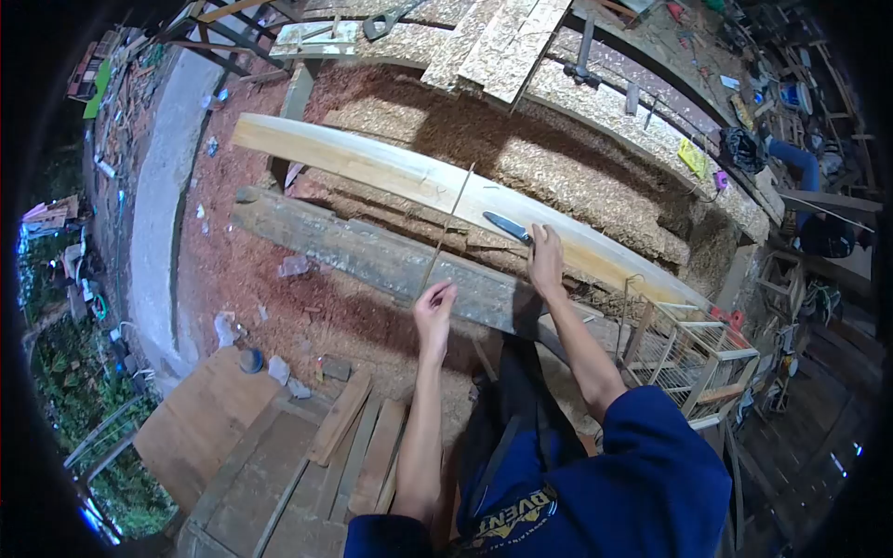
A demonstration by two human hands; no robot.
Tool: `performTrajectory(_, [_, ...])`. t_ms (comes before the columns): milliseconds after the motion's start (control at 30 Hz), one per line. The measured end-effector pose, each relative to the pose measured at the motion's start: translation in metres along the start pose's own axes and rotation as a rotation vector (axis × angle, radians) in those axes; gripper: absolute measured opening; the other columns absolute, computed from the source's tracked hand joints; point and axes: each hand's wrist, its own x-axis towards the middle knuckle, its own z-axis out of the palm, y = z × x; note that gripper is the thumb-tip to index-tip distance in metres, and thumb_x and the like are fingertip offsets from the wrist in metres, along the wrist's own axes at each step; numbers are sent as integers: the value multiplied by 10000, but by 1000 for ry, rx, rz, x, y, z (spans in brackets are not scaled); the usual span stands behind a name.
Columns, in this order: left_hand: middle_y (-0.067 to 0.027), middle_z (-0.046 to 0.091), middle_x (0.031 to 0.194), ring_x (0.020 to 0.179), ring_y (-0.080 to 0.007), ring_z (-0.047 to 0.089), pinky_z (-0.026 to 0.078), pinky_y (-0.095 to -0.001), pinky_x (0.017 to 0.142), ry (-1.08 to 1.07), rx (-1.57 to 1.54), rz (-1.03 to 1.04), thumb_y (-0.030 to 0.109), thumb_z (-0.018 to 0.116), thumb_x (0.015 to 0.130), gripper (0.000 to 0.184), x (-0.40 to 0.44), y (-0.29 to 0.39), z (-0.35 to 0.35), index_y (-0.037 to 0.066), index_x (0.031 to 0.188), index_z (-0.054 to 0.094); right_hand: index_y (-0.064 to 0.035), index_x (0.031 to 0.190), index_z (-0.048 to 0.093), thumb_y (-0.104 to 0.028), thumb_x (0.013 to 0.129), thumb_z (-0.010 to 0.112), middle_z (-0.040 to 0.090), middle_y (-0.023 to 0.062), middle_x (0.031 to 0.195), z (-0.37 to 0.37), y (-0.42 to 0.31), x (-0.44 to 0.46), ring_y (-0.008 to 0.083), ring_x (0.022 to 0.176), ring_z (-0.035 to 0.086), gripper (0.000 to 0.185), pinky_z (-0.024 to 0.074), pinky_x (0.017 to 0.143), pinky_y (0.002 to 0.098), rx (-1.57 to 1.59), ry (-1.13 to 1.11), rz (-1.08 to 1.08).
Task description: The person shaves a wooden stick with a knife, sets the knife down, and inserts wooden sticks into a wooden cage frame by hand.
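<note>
My left hand [434,312] pinches the near end of a thin brown stick [448,226], whose far end lies across a long pale wooden beam [372,167]. In my right hand [545,260] is a knife with a dark blue-grey blade [507,225], which points left over the beam. The fingers of that hand are closed round its handle and rest by the beam's near side. A weathered grey plank [344,244] runs alongside, nearer to my body, beneath the left hand.
A wire cage [693,358] stands at the right end of the beam. Behind lies a shavings-covered bench [609,102] with a hammer [581,73] and a yellow packet [693,158]. Loose boards [341,416] are at the lower left, near a plywood sheet [200,423].
</note>
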Motion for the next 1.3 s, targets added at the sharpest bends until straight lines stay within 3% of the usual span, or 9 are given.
performTrajectory(300, [-22, 679, 935, 870, -77, 606, 493, -234, 760, -106, -30, 166, 96, 669, 936, 219, -80, 82, 15, -19, 1123, 670, -10, 1062, 678, -186, 911, 658, 676, 122, 971, -160, -151, -37, 244, 925, 641, 232, 497, 810, 336, 960, -345, 58])
performTrajectory(500, [-42, 692, 981, 914, -89, 624, 506, -252, 823, -221, 135, 260, 83, 647, 942, 198, -174, 117, -1, -14, 1113, 662, 7, 908, 686, -181, 899, 684, 670, 96, 876, -231, -183, -81, 192, 801, 629, 189, 488, 712, 317, 830, 47, -208])
performTrajectory(600, [-14, 669, 911, 833, -74, 594, 485, -235, 753, -312, 176, 397, 124, 640, 962, 177, -221, 112, -16, -4, 1082, 662, 7, 953, 671, -178, 941, 668, 668, 51, 864, -287, -198, -118, 115, 795, 599, 186, 483, 753, 272, 1089, 63, 149])
performTrajectory(767, [3, 639, 879, 818, -51, 555, 458, -216, 724, -404, 101, 499, 104, 606, 983, 152, -317, 95, -35, -8, 1077, 647, 20, 995, 648, -214, 1000, 597, 644, 27, 830, -313, -208, -234, 96, 805, 599, 240, 492, 744, 261, 1299, -95, 68])
performTrajectory(933, [8, 639, 930, 839, -43, 550, 450, -201, 740, -695, 164, 468, 81, 576, 994, 168, -395, 59, -56, 13, 1130, 646, -12, 994, 694, -227, 997, 602, 659, 17, 841, -337, -198, -344, 79, 762, 593, 233, 487, 710, 224, 1281, 157, 223])
performTrajectory(1033, [60, 540, 804, 703, -27, 458, 367, -192, 592, -803, 124, 402, 104, 566, 1004, 163, -426, 27, -55, 43, 1128, 652, -26, 1016, 697, -235, 1002, 592, 663, 19, 854, -358, -182, -389, 83, 757, 590, 234, 488, 707, 231, 1255, 328, 248])
performTrajectory(1100, [77, 491, 762, 666, -13, 416, 335, -194, 557, -835, 55, 313, 134, 549, 1018, 149, -450, 19, -48, 59, 1107, 643, -21, 1093, 672, -199, 1012, 570, 665, 27, 896, -368, -180, -421, 95, 802, 604, 221, 495, 722, 241, 1210, 225, 228])
performTrajectory(1167, [9, 626, 959, 834, -41, 539, 447, -201, 727, -900, 26, 272, 132, 541, 1022, 173, -467, 15, -37, 6, 1101, 632, -18, 1098, 666, -184, 1008, 575, 660, 31, 893, -365, -169, -449, 98, 811, 609, 210, 500, 727, 246, 1227, 152, 181])
performTrajectory(1300, [10, 623, 924, 809, -45, 538, 454, -200, 733, -1061, 210, 385, 130, 545, 1018, 180, -467, -12, -17, 6, 1121, 625, -12, 1068, 673, -193, 998, 597, 647, -4, 821, -401, -130, -476, 72, 755, 599, 209, 495, 696, 229, 1163, 506, 422])
